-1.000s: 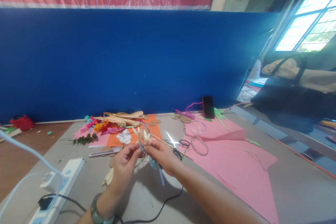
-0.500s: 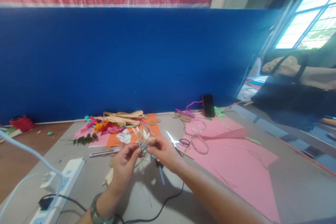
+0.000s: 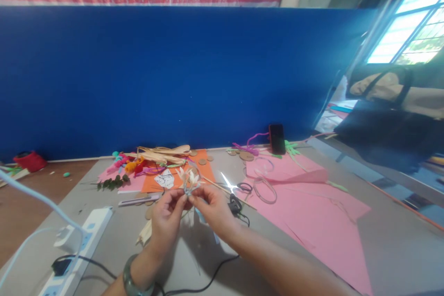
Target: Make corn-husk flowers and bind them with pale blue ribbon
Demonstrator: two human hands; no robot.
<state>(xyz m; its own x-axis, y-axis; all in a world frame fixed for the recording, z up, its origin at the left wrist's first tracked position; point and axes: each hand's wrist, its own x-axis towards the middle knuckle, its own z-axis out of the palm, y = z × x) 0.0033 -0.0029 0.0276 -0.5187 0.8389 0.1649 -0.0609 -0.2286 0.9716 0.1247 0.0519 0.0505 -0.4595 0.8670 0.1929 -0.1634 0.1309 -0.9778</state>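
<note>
Two hands, left hand (image 3: pixel 166 217) and right hand (image 3: pixel 213 208), pinch flower (image 3: pixel 188 179).

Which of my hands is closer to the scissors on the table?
Right. Your right hand sits just beside the scissors, while your left hand is farther off, on the other side of the small dried flower.

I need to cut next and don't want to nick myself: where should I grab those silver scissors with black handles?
Take the silver scissors with black handles by the black loops at the right end, coming from the right. The blades lie open and point left toward the right hand, so the handle side seems safest.
</note>
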